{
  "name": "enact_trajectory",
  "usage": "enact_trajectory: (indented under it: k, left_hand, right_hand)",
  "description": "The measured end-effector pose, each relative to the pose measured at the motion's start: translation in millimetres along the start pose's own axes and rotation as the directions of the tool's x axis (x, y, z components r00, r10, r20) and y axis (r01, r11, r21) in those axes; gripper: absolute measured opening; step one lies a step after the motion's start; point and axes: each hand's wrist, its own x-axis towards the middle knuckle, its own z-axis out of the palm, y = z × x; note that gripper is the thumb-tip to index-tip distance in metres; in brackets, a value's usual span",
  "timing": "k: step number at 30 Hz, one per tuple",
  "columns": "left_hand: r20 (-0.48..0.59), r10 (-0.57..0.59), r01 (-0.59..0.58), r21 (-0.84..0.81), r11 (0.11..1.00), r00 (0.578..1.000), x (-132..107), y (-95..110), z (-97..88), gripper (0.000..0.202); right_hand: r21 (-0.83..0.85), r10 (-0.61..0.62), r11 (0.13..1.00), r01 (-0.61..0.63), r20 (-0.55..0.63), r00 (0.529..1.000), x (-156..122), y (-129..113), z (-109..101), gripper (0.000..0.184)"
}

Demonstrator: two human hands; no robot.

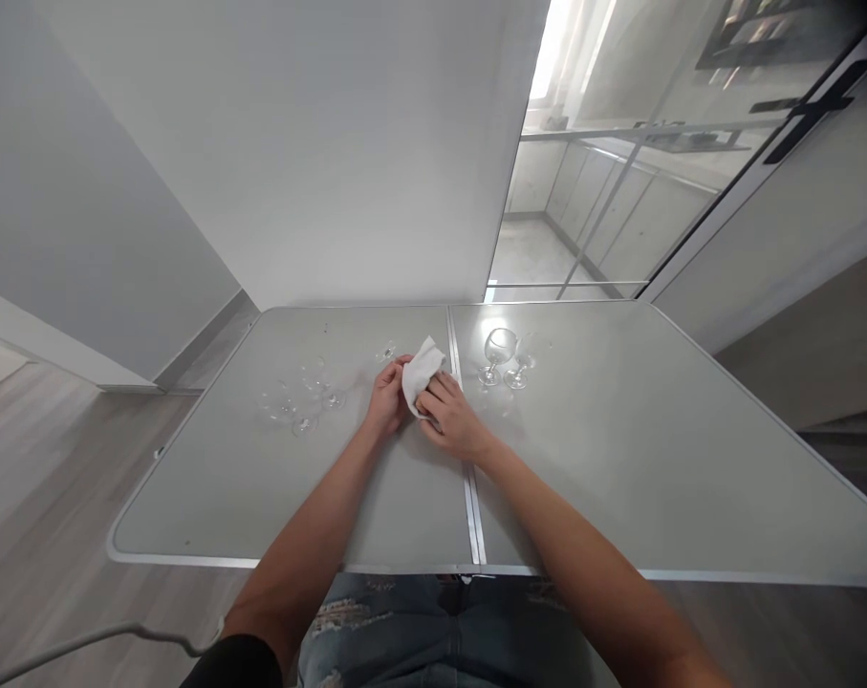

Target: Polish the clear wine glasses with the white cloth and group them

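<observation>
Above the middle of the table, both hands meet around a white cloth (423, 371). My right hand (453, 413) has its fingers curled into the cloth, pressing it together. My left hand (388, 394) is closed at the cloth's left side, its fingers wrapped on what looks like a clear stemmed glass; the cloth and fingers hide most of it. Just beyond the left fingers shows a small clear glass piece (387, 352), perhaps a foot; I cannot tell whether it belongs to the held glass.
Clear stemmed glasses (501, 346) stand right of the table's metal seam (468, 478). On the left are several more clear glasses (305, 420), faint against the grey table (210, 497). A white wall (347, 191) borders the far edge, with a glass door (605, 191) at right.
</observation>
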Motion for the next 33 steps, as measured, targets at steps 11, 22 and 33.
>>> enact_trajectory:
  k: [11, 22, 33]
  left_hand:
    - [0.183, -0.064, 0.073, -0.039, 0.997, 0.981, -6.5, 4.5, 5.0, 0.027]
    - [0.170, -0.178, 0.181, -0.003, 0.983, 0.969, -4.9, 1.4, 5.4, 0.045]
    - [-0.027, 0.024, -0.023, 0.059, 0.998, 0.999, 2.0, 2.6, -3.7, 0.044]
  right_hand:
    - [-0.016, 0.197, 0.978, -0.208, -0.250, 0.948, -3.6, 16.4, 9.4, 0.029]
    - [0.421, 0.497, 0.807, -0.415, -0.104, 0.861, -1.4, 15.4, -0.4, 0.047]
    - [0.280, 0.493, 0.839, -0.466, -0.029, 0.870, -1.8, 22.8, -12.8, 0.042]
